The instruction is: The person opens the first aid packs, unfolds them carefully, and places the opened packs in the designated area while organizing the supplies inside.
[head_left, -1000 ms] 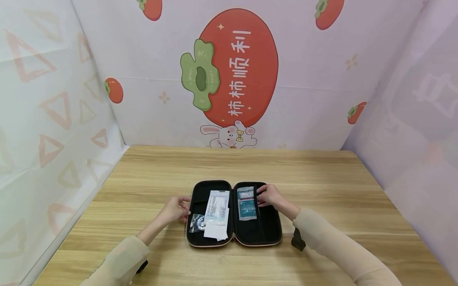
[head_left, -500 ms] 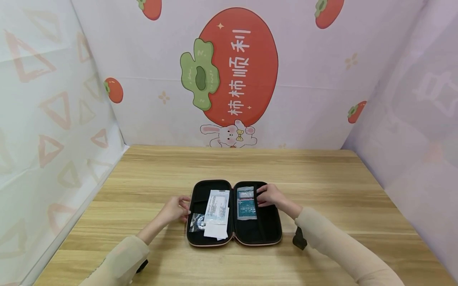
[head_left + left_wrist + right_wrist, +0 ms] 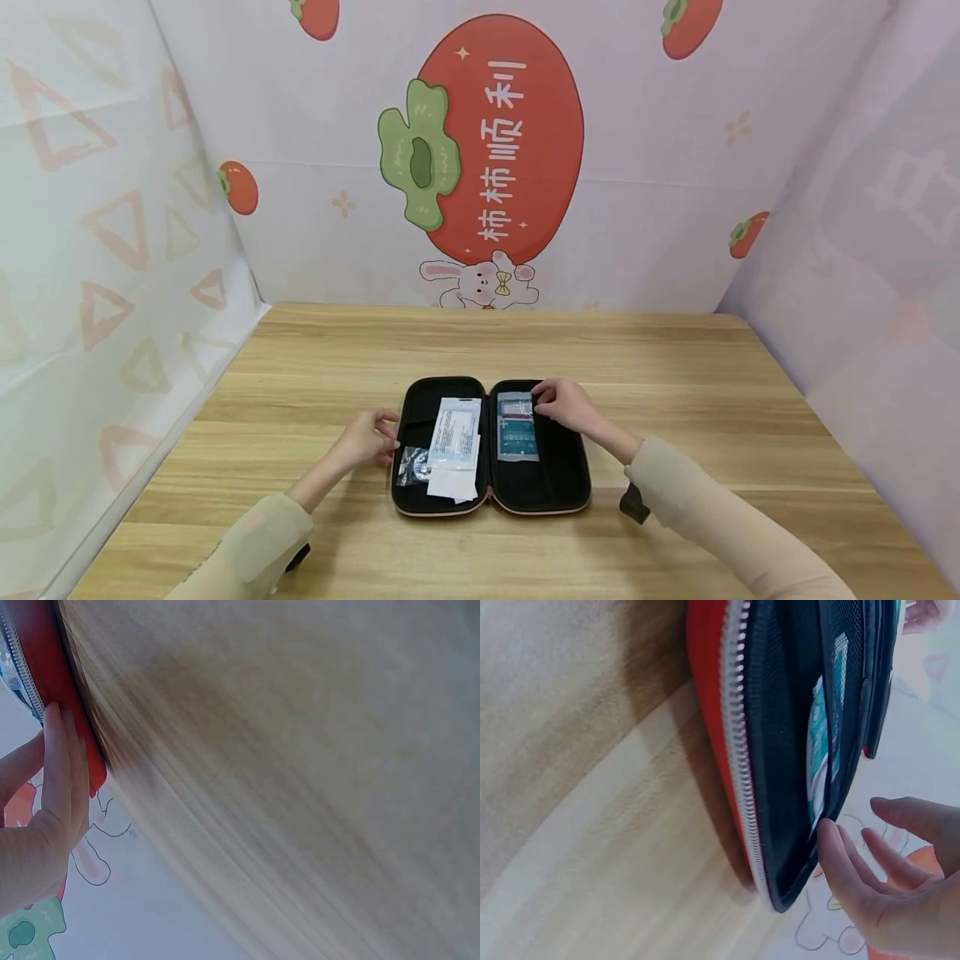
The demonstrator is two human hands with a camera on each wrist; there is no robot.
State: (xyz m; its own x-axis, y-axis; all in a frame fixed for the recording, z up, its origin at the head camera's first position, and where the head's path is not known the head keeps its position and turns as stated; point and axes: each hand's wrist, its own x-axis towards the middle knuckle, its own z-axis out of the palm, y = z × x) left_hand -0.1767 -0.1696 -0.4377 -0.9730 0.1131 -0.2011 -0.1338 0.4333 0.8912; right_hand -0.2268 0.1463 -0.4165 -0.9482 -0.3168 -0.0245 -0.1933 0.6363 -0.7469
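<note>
A zip case (image 3: 562, 479) with a black lining lies unfolded on the table; its outer shell (image 3: 709, 697) shows red in the wrist views. My left hand (image 3: 366, 438) rests at its left edge, and straight fingers (image 3: 56, 769) touch the red side by the zipper. A teal packet (image 3: 517, 439) sits in the mesh pocket of the right half. My right hand (image 3: 567, 405) is at that half's top, one fingertip at the pocket's edge by the packet's end, thumb apart. White printed packets (image 3: 455, 433) and a small clear bag (image 3: 412, 468) lie in the left half.
The wooden table (image 3: 480, 558) extends around the case on all sides. Printed cloth walls (image 3: 315, 242) stand behind it and to both sides. A dark strap piece (image 3: 633, 505) hangs under the right sleeve, near the tabletop.
My right hand has drawn up out of the right half's pocket toward its top edge, uncovering more of the lining. The left hand and the case stay in place.
</note>
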